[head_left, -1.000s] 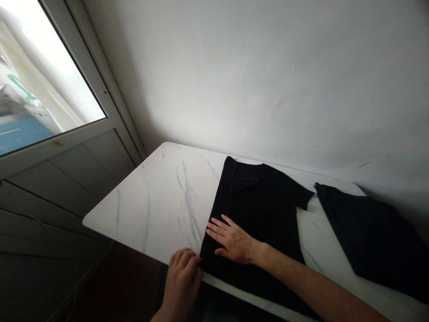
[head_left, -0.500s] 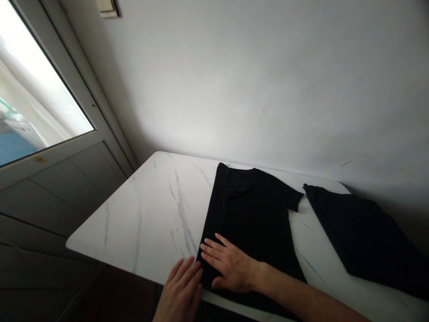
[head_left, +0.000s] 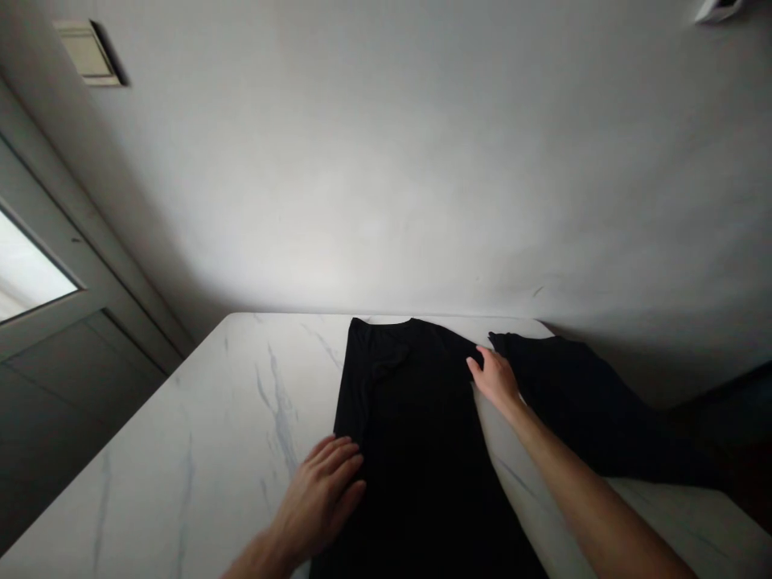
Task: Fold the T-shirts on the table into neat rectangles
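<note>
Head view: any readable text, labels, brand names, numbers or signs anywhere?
None readable.
The black T-shirt shows no print or label that can be read.
The beige wall plate shows no markings.
The white fitting at the top edge is too cut off and blurred to read.

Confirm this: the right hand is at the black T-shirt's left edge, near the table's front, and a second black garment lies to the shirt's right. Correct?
Not quite: the head view shows the left hand at the edge of the T-shirt, not the right. The second black garment does lie to the shirt's right.
</note>
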A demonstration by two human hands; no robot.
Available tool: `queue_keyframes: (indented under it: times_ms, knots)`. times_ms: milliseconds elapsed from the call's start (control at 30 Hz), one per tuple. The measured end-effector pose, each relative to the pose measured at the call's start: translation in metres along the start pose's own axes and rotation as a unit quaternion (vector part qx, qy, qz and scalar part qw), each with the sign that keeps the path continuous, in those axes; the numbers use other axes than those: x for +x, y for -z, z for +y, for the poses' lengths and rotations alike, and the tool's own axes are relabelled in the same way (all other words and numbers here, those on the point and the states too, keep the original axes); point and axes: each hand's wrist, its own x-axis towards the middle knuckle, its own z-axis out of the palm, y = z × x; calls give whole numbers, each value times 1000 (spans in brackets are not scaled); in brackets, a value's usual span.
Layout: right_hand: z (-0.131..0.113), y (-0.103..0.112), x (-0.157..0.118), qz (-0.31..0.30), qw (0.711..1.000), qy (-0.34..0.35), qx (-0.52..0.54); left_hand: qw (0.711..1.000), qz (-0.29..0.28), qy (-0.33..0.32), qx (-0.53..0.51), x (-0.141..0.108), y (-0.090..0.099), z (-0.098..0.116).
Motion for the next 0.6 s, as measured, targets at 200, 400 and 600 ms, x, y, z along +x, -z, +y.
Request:
queue_keyframes:
  times_ms: [200, 400, 600]
  knots:
    - [14, -2, 64, -126, 981, -99, -108, 997, -73, 34, 3, 132, -38, -71]
    - [20, -14, 74, -146, 975, -122, -118, 965, -75, 252, 17, 226, -58, -158]
    - [31, -18, 75, -146, 974, -116, -128, 909, -68, 411, 30, 264, -63, -218]
